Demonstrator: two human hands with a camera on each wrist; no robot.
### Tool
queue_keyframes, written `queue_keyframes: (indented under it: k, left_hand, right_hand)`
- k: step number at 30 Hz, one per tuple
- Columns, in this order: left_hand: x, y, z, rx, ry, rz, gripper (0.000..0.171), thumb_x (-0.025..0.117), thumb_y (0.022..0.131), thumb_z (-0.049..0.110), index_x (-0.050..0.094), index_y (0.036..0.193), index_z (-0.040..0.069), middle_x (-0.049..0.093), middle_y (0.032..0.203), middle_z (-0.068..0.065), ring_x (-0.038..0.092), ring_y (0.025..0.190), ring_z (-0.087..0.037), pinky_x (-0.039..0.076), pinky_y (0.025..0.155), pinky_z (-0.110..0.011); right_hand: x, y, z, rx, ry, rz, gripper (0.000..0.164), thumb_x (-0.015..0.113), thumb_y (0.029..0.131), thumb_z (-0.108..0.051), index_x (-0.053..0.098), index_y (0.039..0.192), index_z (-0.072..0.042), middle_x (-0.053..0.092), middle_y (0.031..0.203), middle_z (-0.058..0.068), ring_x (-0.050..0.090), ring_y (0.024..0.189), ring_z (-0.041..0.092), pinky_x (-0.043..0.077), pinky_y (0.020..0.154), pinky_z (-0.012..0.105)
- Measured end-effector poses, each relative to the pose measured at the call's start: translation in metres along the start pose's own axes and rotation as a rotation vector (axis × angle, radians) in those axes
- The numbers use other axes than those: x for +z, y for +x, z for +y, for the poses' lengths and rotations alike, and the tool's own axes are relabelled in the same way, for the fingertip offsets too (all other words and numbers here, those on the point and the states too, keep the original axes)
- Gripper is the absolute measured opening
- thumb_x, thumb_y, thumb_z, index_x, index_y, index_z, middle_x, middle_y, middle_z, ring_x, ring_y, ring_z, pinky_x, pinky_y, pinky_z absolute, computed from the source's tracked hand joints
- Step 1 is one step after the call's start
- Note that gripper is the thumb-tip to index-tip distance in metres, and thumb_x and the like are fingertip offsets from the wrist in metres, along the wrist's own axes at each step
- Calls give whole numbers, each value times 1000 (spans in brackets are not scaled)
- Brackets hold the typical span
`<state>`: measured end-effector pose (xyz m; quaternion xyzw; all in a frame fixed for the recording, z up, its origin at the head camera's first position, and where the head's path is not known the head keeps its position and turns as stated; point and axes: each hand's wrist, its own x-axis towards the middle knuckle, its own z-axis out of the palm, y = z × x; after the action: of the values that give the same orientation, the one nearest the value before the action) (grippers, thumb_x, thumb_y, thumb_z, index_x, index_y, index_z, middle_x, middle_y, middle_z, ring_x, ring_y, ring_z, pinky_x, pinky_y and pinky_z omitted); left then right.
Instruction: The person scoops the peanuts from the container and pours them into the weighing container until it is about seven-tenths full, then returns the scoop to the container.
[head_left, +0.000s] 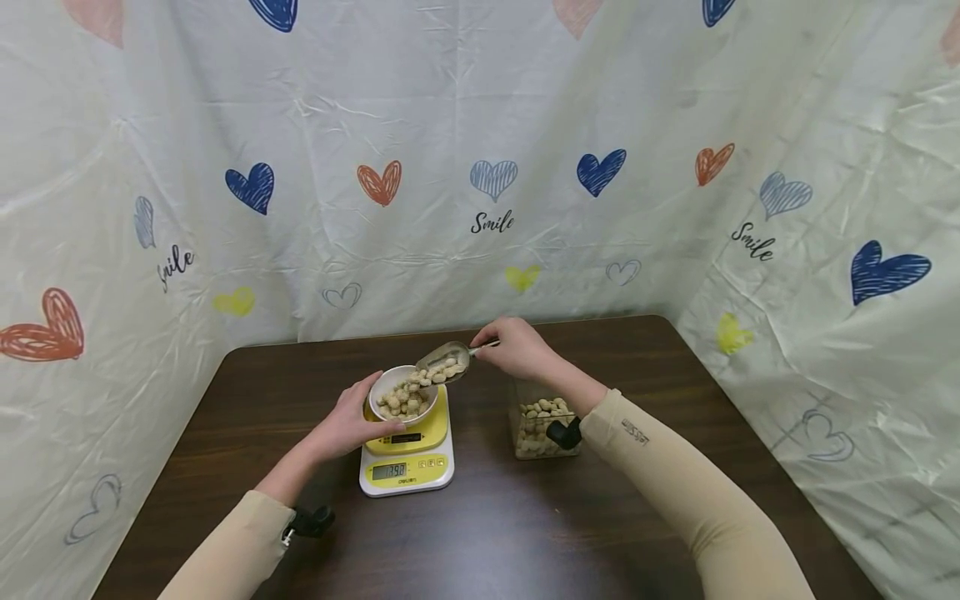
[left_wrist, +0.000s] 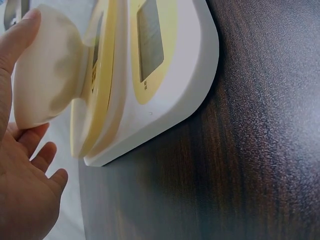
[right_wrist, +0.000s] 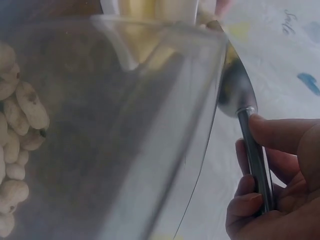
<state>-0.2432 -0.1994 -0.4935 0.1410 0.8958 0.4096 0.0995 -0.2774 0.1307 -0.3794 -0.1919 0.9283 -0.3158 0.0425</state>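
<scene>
A white bowl (head_left: pixel 381 389) holding peanuts sits on the yellow-and-white kitchen scale (head_left: pixel 444 473). My left hand (head_left: pixel 356 422) grips the bowl's left side, its thumb at the near rim and fingers at the far side; the left wrist view shows the bowl (left_wrist: pixel 47 70) between thumb and fingers. In my right hand (head_left: pixel 517 348) is the handle of a metal scoop (head_left: pixel 452 353), also clear in the right wrist view as a scoop (right_wrist: pixel 239 87). Peanuts (head_left: pixel 442 371) lie in the scoop, which tilts down over the bowl's right rim. Digits show on the scale's display (head_left: pixel 390 471), partly blurred.
A clear plastic container (head_left: pixel 527 452) with peanuts (right_wrist: pixel 25 115) stands to the right of the scale, under my right forearm. Everything rests on a dark wooden table (head_left: pixel 480 533). A white curtain (head_left: pixel 435 275) printed with hearts hangs behind the table and at its sides.
</scene>
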Motion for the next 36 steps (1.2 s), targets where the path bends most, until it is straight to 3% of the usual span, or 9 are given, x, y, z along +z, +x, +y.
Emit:
queue_keyframes:
  k: [7,25,36]
  left_hand:
    - [0,0,0,7,-2,-2,117,84,79,57,19,164,11,26,160,-22,19,147,-42,29,109,-68]
    - [0,0,1,15,-1,5,115,85,79,55,20,164,11,30,158,-22,21,146,-41,29,110,-67]
    - [1,-1,0,11,7,14,116,85,78,56,20,163,9,28,160,-22,20,147,-42,27,110,-68]
  right_hand:
    - [-4,1,-1,-19,-33,20,18,69,100,-20,79,114,-15,70,119,1,63,111,24,52,87,42]
    - [-17,-9,2,-33,-22,28,20,69,99,-21,78,116,-15,69,118,1,63,110,22,52,89,42]
    - [-49,-31,18,-53,22,69,20,68,101,-22,76,119,-17,68,122,1,61,118,23,49,96,46]
